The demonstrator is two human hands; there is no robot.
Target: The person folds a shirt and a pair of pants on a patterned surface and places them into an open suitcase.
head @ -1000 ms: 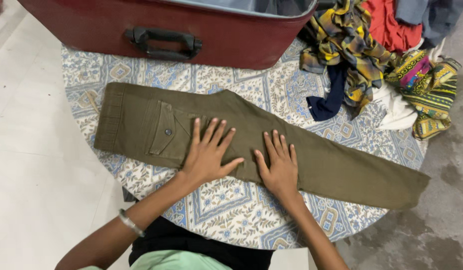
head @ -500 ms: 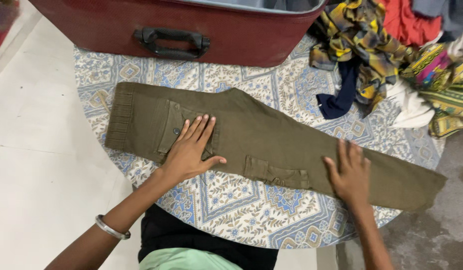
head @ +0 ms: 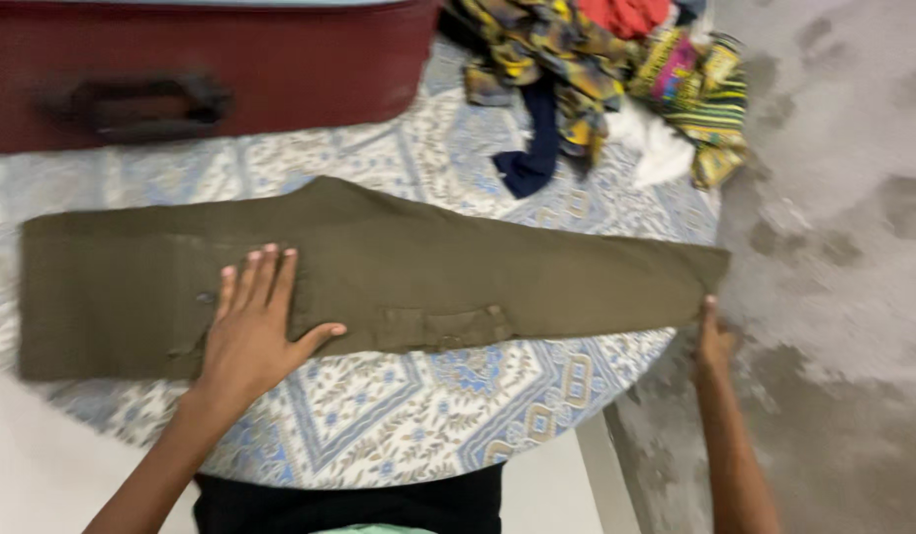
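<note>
Pressing flat on olive trousers [head: 399,272], left hand [head: 250,331] grip released; right hand [head: 715,341] grip on hem unclear.

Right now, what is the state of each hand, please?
Left hand: open, flat on the olive-green cotton trousers.
Right hand: at the trousers' leg end; open or gripping cannot be told.

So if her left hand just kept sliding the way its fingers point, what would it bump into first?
The left hand lies flat on the olive trousers, fingers pointing away from the person. Straight on, it would cross the trousers and patterned cloth, then probably meet the red suitcase.
</note>
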